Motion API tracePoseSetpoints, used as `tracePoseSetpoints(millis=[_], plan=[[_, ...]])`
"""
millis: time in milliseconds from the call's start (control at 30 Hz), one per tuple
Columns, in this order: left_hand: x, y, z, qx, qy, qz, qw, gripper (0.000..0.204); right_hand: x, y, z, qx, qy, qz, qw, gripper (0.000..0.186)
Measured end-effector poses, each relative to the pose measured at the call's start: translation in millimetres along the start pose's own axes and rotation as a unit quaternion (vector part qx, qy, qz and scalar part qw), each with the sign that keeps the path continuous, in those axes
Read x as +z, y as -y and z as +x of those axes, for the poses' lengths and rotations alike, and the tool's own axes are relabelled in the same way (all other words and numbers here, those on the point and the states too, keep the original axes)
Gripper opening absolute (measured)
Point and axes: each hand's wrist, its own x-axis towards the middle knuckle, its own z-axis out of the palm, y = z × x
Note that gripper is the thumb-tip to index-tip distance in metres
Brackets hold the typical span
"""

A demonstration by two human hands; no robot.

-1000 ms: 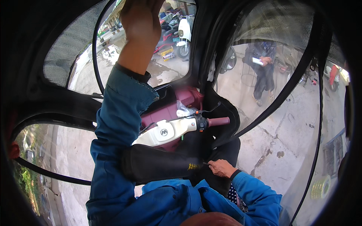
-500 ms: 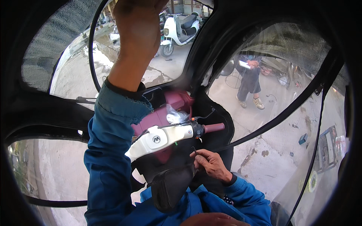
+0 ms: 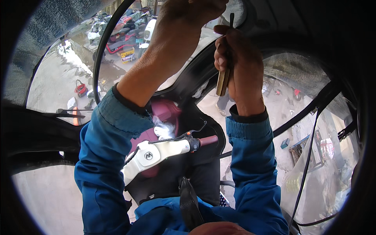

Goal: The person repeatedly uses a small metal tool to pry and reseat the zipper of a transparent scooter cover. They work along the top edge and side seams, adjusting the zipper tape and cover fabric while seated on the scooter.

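Note:
My right hand (image 3: 243, 66) is raised near the top of the picture, closed around a screwdriver (image 3: 222, 82). The screwdriver's amber-brown handle sticks out below the fist, and its thin dark shaft points upward. To its left my left hand (image 3: 186, 17) reaches up at the upper edge, with most of its fingers cut off by the frame, so what it touches is hidden. Both hands are close to the dark frame of a canopy (image 3: 270, 43) with clear windows. Below them is a scooter's white handlebar cover (image 3: 150, 154) with a pink right grip (image 3: 208, 140).
A clear plastic bag (image 3: 163, 128) with something white lies on the pink scooter front (image 3: 166, 109). A black zipped strip (image 3: 295, 113) crosses the right side. Outside are parked scooters (image 3: 125, 35), a red object (image 3: 80, 89) and a small blue box (image 3: 285, 143).
My right hand has risen from beside the handlebar to the upper part of the picture, where the screwdriver shows plainly. My left hand stays raised. The whole view has shifted.

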Motion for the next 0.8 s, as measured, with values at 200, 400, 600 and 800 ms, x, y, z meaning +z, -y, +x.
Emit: tracePoseSetpoints(millis=[200, 400, 600, 800], plan=[[-1, 0, 1, 0.014, 0.055, -0.076, 0.995, 0.056, 4, 7, 35, 0.002, -0.037, 0.044, 0.998, 0.034], [12, 11, -3, -0.011, -0.007, -0.113, 0.994, 0.056, 1, 11, 37, -0.021, -0.007, 0.136, 0.990, 0.033], [22, 10, 6, 0.013, -0.045, -0.118, 0.992, 0.051, 10, 9, 33, -0.049, -0.033, 0.210, 0.976, 0.031], [21, 2, 10, 0.012, -0.045, -0.067, 0.997, 0.052, 17, 6, 38, -0.082, -0.071, 0.160, 0.981, 0.028]])
